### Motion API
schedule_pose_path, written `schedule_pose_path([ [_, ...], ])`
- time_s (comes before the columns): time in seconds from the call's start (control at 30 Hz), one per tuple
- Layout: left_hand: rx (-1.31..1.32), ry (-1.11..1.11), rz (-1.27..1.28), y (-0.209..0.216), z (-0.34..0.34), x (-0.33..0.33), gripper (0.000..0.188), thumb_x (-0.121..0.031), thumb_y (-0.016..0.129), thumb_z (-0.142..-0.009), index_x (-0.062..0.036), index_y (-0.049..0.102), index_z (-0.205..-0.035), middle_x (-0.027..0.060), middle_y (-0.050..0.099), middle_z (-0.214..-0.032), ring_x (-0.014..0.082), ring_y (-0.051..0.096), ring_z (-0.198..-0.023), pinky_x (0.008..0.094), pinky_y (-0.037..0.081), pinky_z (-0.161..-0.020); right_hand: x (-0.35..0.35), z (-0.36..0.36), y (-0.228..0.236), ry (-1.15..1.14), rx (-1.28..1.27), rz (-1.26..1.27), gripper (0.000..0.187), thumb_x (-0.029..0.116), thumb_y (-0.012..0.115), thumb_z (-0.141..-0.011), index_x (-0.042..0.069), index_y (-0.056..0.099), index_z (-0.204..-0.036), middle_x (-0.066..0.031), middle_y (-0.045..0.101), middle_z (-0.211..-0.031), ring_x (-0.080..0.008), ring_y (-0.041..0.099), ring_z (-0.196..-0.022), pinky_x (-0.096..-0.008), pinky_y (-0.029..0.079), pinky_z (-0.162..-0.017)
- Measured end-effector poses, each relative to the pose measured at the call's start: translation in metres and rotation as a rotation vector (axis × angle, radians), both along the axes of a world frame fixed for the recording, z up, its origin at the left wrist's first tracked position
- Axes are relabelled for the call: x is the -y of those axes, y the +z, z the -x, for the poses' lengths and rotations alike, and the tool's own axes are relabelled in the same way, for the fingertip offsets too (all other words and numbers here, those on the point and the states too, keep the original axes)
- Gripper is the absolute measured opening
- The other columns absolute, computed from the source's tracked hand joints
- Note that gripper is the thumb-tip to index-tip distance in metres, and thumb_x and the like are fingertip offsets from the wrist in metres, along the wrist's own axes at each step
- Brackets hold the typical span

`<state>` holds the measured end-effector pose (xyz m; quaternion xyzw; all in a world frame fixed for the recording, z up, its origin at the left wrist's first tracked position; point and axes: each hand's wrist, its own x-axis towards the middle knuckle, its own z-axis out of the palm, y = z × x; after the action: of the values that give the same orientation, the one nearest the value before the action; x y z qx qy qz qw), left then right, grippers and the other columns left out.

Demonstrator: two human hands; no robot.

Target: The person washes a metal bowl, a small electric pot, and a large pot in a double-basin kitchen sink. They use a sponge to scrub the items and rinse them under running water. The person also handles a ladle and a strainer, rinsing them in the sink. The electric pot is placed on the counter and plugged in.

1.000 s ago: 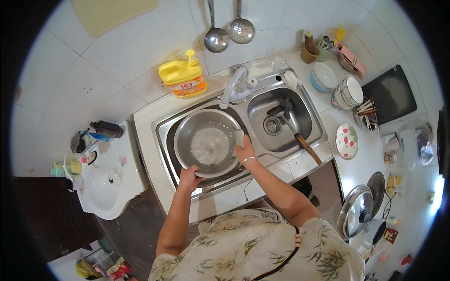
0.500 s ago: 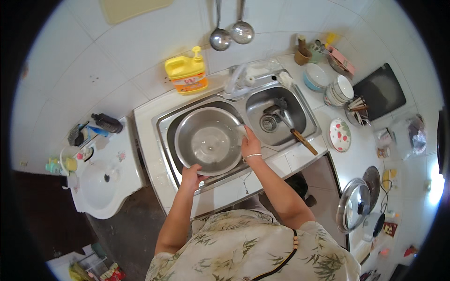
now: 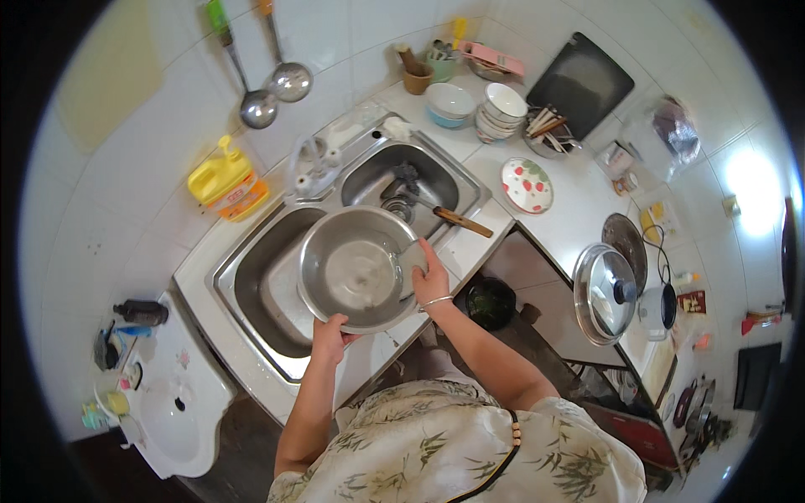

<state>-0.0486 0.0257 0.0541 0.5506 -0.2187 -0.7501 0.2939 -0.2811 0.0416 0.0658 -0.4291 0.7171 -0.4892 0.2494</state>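
Note:
A wide stainless steel basin [image 3: 356,302] with a little clear liquid in its bottom is lifted between my two hands. It hangs over the right side of the large sink bowl [image 3: 277,289] and the divider. My left hand [image 3: 332,335] grips its near rim, thumb on top. Closed on the basin's right rim is my right hand [image 3: 430,277], a bracelet at the wrist. Under its fingers a pale greyish piece [image 3: 410,267] lies against the inner wall; its kind is not clear. The small sink bowl [image 3: 446,180] holds a wooden-handled brush [image 3: 461,221].
A faucet [image 3: 314,168] and a yellow pump jug [image 3: 229,184] stand behind the sink. To the right are stacked bowls [image 3: 501,113], a strawberry-patterned plate [image 3: 527,186] and a glass pot lid [image 3: 608,293]. Two ladles [image 3: 258,109] hang on the wall. A white washbasin [image 3: 180,432] is at left.
My hands have raised the basin out of the large sink bowl and shifted it right, toward the divider. The view has turned to the right.

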Motion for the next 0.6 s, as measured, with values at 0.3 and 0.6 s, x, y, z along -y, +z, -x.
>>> schedule_pose_path([
  [0.3, -0.048, -0.195, 0.007, 0.013, 0.121, -0.004, 0.031, -0.004, 0.048, -0.079, 0.0004, 0.045, -0.109, 0.0169, 0.058, -0.097, 0.0308, 0.063, -0.079, 0.0428, 0.057, -0.063, -0.050, 0.113, -0.013, -0.289, -0.084, 0.029, 0.053, 0.001, 0.052, -0.078, 0.002, 0.041, -0.129, -0.0244, 0.055, -0.115, -0.0335, 0.057, -0.103, -0.0350, 0.045, -0.086],
  [0.6, -0.018, -0.249, 0.037, -0.022, 0.209, -0.002, 0.034, -0.004, 0.048, -0.079, 0.0019, 0.043, -0.112, 0.0179, 0.057, -0.101, 0.0294, 0.063, -0.080, 0.0395, 0.057, -0.062, -0.061, 0.201, -0.022, -0.283, -0.123, -0.066, 0.049, 0.004, 0.053, -0.079, 0.002, 0.044, -0.127, -0.0246, 0.055, -0.113, -0.0373, 0.055, -0.102, -0.0394, 0.045, -0.087],
])
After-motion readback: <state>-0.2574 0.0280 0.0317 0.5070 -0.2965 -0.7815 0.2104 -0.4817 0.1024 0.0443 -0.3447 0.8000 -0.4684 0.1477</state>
